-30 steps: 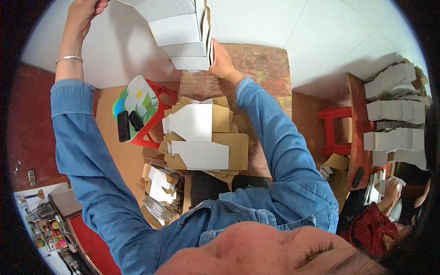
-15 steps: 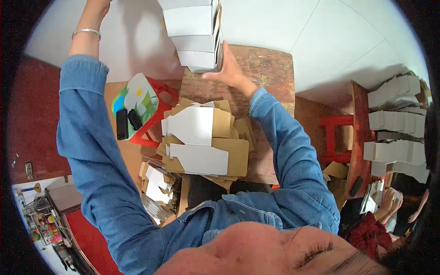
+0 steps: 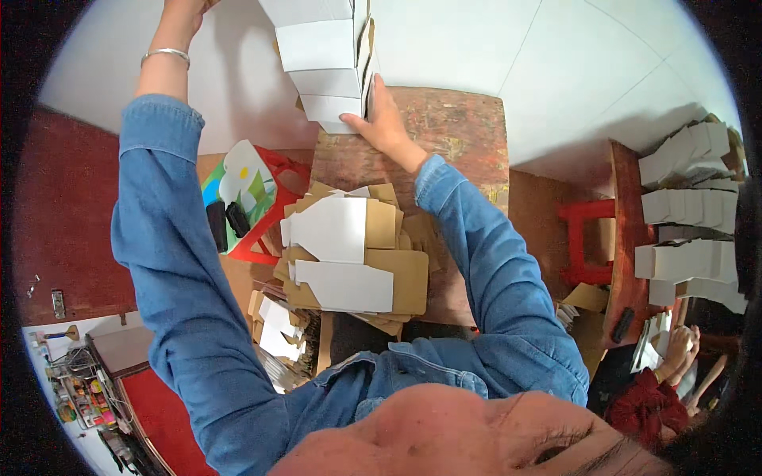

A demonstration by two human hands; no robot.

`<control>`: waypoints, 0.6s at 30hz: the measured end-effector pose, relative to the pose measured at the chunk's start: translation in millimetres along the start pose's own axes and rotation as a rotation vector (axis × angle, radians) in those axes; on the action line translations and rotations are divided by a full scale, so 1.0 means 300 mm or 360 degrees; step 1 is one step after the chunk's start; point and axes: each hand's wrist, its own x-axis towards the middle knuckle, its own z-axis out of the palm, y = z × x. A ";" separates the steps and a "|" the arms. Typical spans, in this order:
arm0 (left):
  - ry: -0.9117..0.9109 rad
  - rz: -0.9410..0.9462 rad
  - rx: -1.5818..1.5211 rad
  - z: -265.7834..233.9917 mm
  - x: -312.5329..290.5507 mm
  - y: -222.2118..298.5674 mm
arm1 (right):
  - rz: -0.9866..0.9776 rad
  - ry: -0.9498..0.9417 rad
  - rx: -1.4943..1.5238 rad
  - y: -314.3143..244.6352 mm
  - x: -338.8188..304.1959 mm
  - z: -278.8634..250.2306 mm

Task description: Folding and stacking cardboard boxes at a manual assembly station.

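Note:
A tall stack of white cardboard boxes (image 3: 317, 45) stands at the far left end of the worn wooden table, its top cut off by the picture's upper edge. My right hand (image 3: 384, 125) grips the stack's lower right corner, thumb on the near face and fingers along the side. At the upper edge, left of the stack, is my left hand (image 3: 187, 11); its fingers are mostly out of the picture. Nearer to me lies a pile of flat, unfolded white and brown box blanks (image 3: 341, 287), with my forearms on either side of it.
Left of the wooden table (image 3: 456, 139), a red stool (image 3: 298, 176) bears a floral board (image 3: 248, 176) and black objects. More flat blanks (image 3: 279, 329) lie lower left. On the right, white boxes (image 3: 686, 206) fill another table beside a red stool (image 3: 586, 208). A co-worker's hands (image 3: 679, 353) hold white card.
The stack and my right hand have moved slightly left along the table. My left hand has come a little to the right. The whole view has tilted slightly.

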 end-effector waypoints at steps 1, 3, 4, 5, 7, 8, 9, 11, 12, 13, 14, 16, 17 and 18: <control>-0.0001 0.0008 0.0000 0.002 -0.001 0.001 | -0.0006 0.0006 0.0001 -0.001 0.002 -0.005; -0.0001 -0.0091 -0.0047 -0.001 -0.002 0.002 | 0.0010 0.0020 -0.0025 -0.005 0.008 -0.014; 0.0000 -0.0084 -0.0048 -0.006 -0.002 -0.004 | 0.0004 0.0024 -0.0025 -0.008 0.010 -0.019; -0.0010 -0.0101 -0.0076 -0.016 -0.003 -0.012 | 0.0010 0.0027 -0.0022 -0.012 0.013 -0.023; -0.0023 -0.0108 -0.0113 -0.024 -0.019 -0.024 | 0.0007 0.0037 -0.0027 -0.022 0.017 -0.037; -0.0104 -0.0105 -0.0194 -0.029 -0.029 -0.030 | 0.0011 0.0032 -0.0011 -0.028 0.020 -0.045; -0.0180 -0.0106 -0.0270 -0.039 -0.037 -0.038 | 0.0016 0.0020 0.0011 -0.038 0.022 -0.047; -0.0272 -0.0068 -0.0309 -0.055 -0.052 -0.057 | 0.0030 -0.0013 0.0001 -0.058 0.019 -0.059; -0.0372 -0.0034 -0.0351 -0.058 -0.057 -0.064 | 0.0052 -0.0041 -0.0014 -0.058 0.015 -0.067; -0.0376 -0.0029 -0.0354 -0.061 -0.059 -0.069 | 0.0050 -0.0035 -0.0018 -0.058 0.010 -0.074; -0.0461 -0.0037 -0.0362 -0.064 -0.061 -0.072 | 0.0019 -0.0015 -0.0041 -0.059 0.003 -0.081; -0.0541 -0.0047 -0.0375 -0.087 -0.055 -0.097 | -0.0013 -0.0002 -0.0070 -0.063 -0.017 -0.093; -0.0515 -0.0145 -0.0336 -0.097 -0.042 -0.108 | -0.0003 0.0006 -0.0090 -0.066 -0.028 -0.100; -0.0484 -0.0242 -0.0301 -0.109 -0.035 -0.119 | 0.0003 0.0011 -0.0113 -0.073 -0.038 -0.111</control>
